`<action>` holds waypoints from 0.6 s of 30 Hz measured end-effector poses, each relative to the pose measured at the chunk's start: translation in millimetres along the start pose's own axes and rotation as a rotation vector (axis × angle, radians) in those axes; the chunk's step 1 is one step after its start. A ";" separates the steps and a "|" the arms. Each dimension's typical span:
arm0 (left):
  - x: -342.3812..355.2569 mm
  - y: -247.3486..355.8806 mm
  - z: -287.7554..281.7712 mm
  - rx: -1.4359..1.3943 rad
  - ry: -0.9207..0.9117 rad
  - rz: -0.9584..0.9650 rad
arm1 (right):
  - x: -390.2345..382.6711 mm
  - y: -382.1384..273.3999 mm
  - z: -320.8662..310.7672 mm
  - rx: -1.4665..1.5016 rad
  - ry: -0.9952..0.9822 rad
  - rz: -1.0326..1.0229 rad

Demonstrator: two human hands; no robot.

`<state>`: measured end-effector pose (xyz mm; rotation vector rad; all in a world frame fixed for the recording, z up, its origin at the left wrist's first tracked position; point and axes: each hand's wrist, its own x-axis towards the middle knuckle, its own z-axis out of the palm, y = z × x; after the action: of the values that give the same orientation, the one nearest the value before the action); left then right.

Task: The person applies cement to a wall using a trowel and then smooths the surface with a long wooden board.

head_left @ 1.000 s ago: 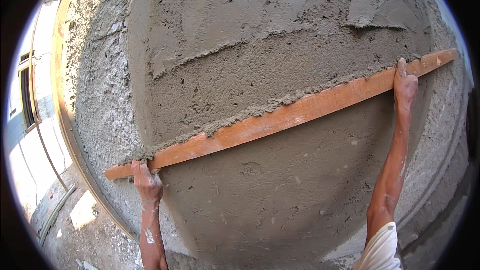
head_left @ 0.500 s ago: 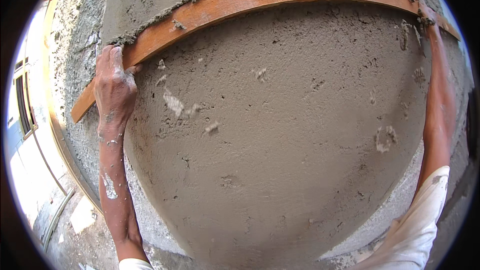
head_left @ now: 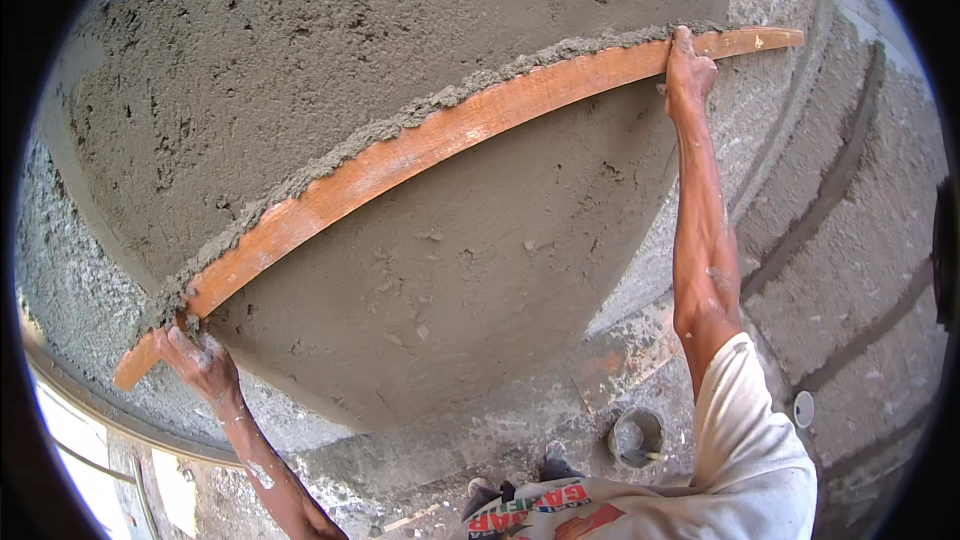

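A long wooden screed board [head_left: 400,155] lies across a wet, grey plastered wall [head_left: 300,30], tilted so that its right end is higher. Near the lower left end, my left hand [head_left: 203,365] grips the board, with fingers on its lower edge and specks of mortar on the skin. My right hand [head_left: 688,75] is closed round the board a little short of its right end; some of its fingers are hidden behind the wood. A thick ridge of loose mortar [head_left: 410,115] runs along the board's upper edge. Below the board, the plaster [head_left: 440,250] carries a few small lumps.
On the ground below stands a bucket [head_left: 650,430] with grey residue inside, close to my feet [head_left: 556,462]. Rough wall with dark grooves [head_left: 840,180] borders the right side. At lower left, a wooden strip [head_left: 130,423] edges the wall. A small white disc [head_left: 803,409] shows at right.
Both hands have brought the board down the wall, and more mortar lies along its upper edge. The view has shifted too, now showing the ground, the bucket and my feet.
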<state>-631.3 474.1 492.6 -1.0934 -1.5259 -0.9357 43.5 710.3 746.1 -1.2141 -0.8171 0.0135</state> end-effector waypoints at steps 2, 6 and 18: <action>-19.3 -13.6 -21.0 -0.008 -0.012 -0.026 | -29.6 38.2 -30.2 -0.054 0.034 0.052; 3.0 -6.9 -103.9 0.148 -0.002 -0.032 | -115.4 140.5 -64.0 -0.007 0.000 0.285; 71.2 99.3 -192.5 -1.237 -0.555 -0.572 | -394.0 387.4 -229.6 0.032 0.148 1.119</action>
<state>-489.3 335.6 605.1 -1.9081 -1.7135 -2.2841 44.8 504.7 184.1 -1.4824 0.0699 0.8293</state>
